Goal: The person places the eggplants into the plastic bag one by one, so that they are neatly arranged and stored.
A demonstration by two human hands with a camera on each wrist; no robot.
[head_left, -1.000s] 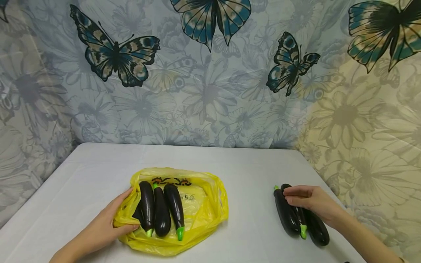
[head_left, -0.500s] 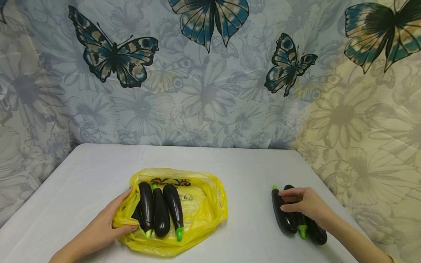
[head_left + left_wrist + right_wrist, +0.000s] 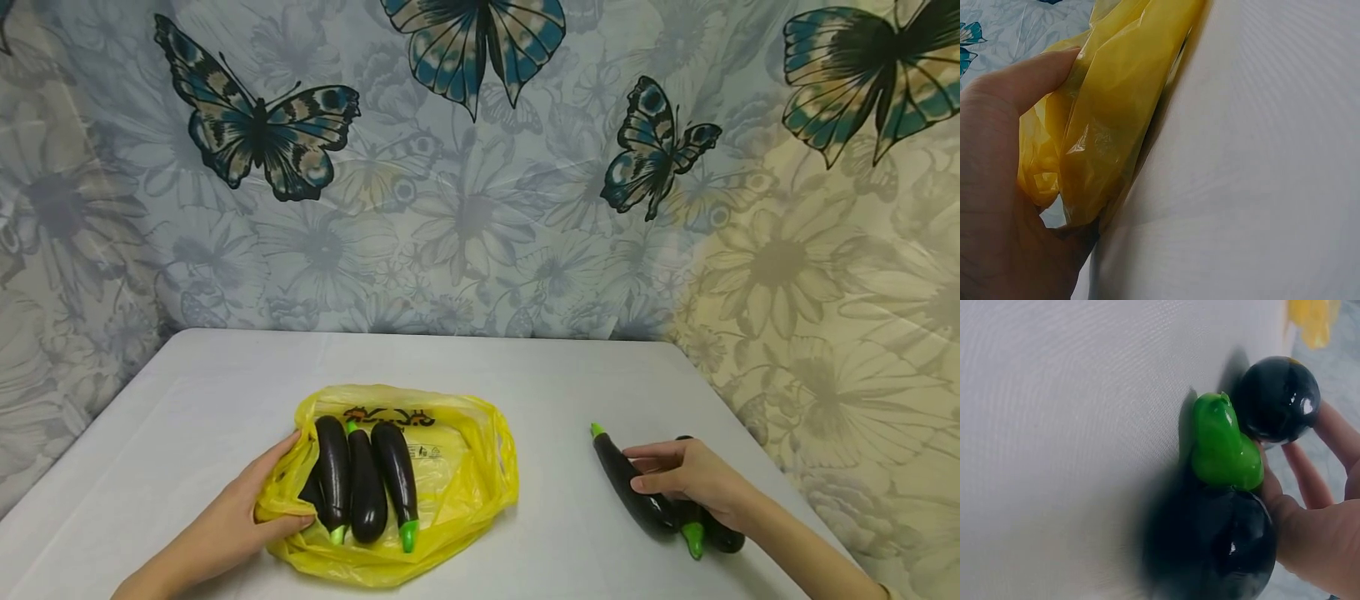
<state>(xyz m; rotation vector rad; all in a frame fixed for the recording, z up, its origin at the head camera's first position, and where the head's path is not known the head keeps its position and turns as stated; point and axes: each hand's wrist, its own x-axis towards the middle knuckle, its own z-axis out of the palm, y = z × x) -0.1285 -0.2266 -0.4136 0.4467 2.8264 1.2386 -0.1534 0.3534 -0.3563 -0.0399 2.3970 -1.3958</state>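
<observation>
At the left, my left hand [image 3: 232, 512] [image 3: 1007, 112] grips the side of a yellow plastic bag [image 3: 461, 500] [image 3: 1116, 100], thumb on the near side. Three dark eggplants [image 3: 333, 471] lie side by side in the bag's mouth, with part of another dark shape at their left. Over on the right, my right hand [image 3: 705, 483] [image 3: 1325, 534] holds an eggplant [image 3: 622, 483] [image 3: 1280, 400] between thumb and fingers, its green tip angled up-left. Beside it lie a green-ended eggplant [image 3: 692, 533] [image 3: 1216, 437] and a further one [image 3: 723, 533] [image 3: 1210, 544], both partly covered by the hand.
A white-covered table [image 3: 547, 417] extends between the bag and the right-hand eggplants. Behind it hangs a patterned cloth [image 3: 480, 217] with butterflies and flowers, which also runs along both sides.
My right hand has shifted left and slightly nearer, taking hold of the leftmost eggplant, whose green tip has swung left, away from the others. My left hand and the bag have stayed put.
</observation>
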